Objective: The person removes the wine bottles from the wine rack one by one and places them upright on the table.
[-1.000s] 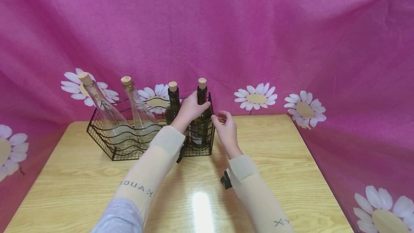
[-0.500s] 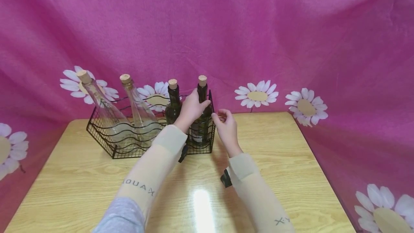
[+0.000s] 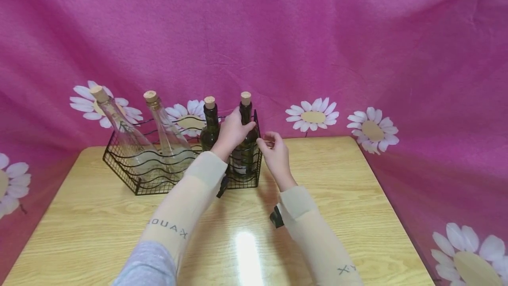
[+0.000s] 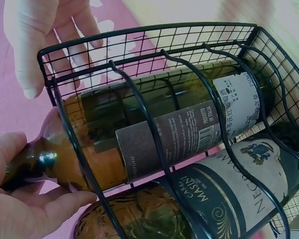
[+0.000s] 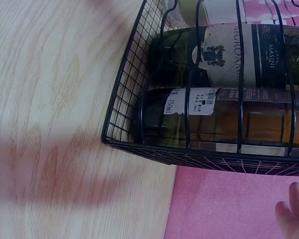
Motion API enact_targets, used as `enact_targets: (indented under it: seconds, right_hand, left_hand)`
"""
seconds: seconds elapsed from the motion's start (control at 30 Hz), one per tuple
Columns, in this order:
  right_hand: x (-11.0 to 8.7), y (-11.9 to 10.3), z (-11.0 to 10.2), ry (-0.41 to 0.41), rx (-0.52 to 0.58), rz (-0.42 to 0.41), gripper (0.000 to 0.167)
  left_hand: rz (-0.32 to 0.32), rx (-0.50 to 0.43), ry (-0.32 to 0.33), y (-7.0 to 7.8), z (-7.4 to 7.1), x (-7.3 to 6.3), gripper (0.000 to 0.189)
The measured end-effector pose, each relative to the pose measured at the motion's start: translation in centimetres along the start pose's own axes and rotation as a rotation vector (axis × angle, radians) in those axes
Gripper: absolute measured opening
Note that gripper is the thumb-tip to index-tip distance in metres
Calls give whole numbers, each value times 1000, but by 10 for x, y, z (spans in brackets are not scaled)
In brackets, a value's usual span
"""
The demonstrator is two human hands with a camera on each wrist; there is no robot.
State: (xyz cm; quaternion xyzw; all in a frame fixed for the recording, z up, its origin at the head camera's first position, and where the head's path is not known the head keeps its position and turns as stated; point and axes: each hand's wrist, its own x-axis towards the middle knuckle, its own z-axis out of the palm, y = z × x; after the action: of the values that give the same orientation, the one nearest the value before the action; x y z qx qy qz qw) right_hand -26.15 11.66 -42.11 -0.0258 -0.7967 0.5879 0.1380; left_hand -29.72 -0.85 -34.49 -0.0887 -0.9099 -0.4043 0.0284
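Note:
My left hand (image 3: 231, 132) grips the neck of the dark green wine bottle (image 4: 159, 127) at the right end of a black wire bottle rack (image 5: 199, 158). The bottle stands in the rack with a cork (image 3: 245, 98) in its mouth and labels behind the wires. Beside it, partly behind my left forearm, is a second dark wine bottle (image 3: 210, 137), also corked. My right hand (image 3: 277, 160) hovers just outside the rack's right end, its fingers loosely bent and holding nothing. Whether its thumb touches the rack I cannot tell.
Two clear corked bottles lean left in the rack's left half, the outer bottle (image 3: 128, 138) tilting more than the inner bottle (image 3: 169, 133). The rack stands near the back of a wooden table (image 3: 337, 215). A pink flowered cloth (image 3: 337, 47) hangs behind.
The head view shifts slightly. Both hands keep their places, the left on the bottle's neck and the right beside the rack.

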Motion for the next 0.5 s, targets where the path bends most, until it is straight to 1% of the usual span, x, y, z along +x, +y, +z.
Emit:
enact_targets:
  seconds: [0.2, 0.37, 0.5]
  right_hand:
    - [0, -2, 1, -6, 7, 12, 35]
    - [0, -1, 0, -2, 7, 17, 36]
    - [-1, -1, -1, -9, 4, 20, 37]
  left_hand:
    - [23, 17, 30, 5, -8, 0, 38]
    - [42, 30, 36, 12, -14, 0, 41]
    - [44, 25, 31, 14, -16, 0, 42]
